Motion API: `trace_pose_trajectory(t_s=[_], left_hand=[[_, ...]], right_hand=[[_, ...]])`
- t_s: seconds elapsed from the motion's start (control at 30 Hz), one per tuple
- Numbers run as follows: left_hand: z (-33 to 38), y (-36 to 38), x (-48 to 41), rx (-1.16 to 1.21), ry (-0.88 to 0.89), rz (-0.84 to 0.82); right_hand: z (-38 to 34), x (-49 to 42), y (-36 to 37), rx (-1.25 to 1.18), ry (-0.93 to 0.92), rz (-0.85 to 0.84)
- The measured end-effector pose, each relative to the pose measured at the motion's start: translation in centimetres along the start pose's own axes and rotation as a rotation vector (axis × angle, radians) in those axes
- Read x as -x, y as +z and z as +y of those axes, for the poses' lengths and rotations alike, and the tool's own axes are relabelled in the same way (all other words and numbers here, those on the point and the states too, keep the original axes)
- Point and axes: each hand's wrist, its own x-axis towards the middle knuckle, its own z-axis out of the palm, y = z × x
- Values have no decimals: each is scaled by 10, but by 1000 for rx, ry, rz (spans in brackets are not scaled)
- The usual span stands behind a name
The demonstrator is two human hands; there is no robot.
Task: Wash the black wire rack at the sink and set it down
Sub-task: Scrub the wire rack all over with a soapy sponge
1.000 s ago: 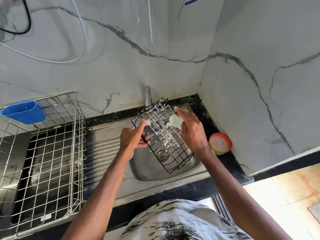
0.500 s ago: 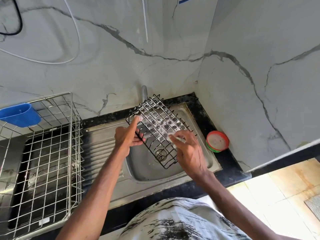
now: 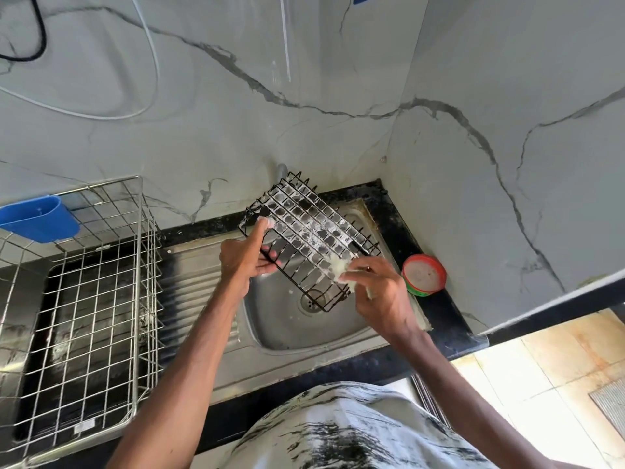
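Evidently mid-wash: soaped, not yet rinsed, not yet set down.

Holds the black wire rack (image 3: pixel 306 242) in the air above the sink (image 3: pixel 287 330) basin, just near of the tap (image 3: pixel 280 170), with foam filming many grid cells. Grips its far-left edge with the left hand (image 3: pixel 241 262), one finger stretched along the rim wire and the others curled beneath. Pinches a pale sudsy sponge (image 3: pixel 341 267) in the right hand (image 3: pixel 380 294) and presses it to the near-right part of the mesh. Looks roughly halfway: scrubbing under way, rinsing and placing to come, perhaps into the steel wire basket (image 3: pixel 101 299) on the left. Lies with its long axis from far-left to near-right, far end tipped up toward the tap, near end dipping over the drain (image 3: pixel 309 304), short prongs pointing up and to the far right.
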Motion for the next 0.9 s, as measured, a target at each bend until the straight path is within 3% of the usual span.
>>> trace_pose_trajectory(t_s=[0.1,0.23,0.47,0.77,0.9], left_hand=[[-1,0,-4,10,-35,7],[-1,-6,-10,-26,-78,-2],[4,-8,-5,41,-66,23],[0,-11,-12,44,-51,-17],[3,-3,-4,-3,-57,-58]], right_hand=[[-19,0,7,-1,-19,39],[-31,11,10,-54,-134,-80],[11,20,-9,-72,-7,2],[-34,-2,-18,-218,18,151],[-44,-26,-10,-212,-4,48]])
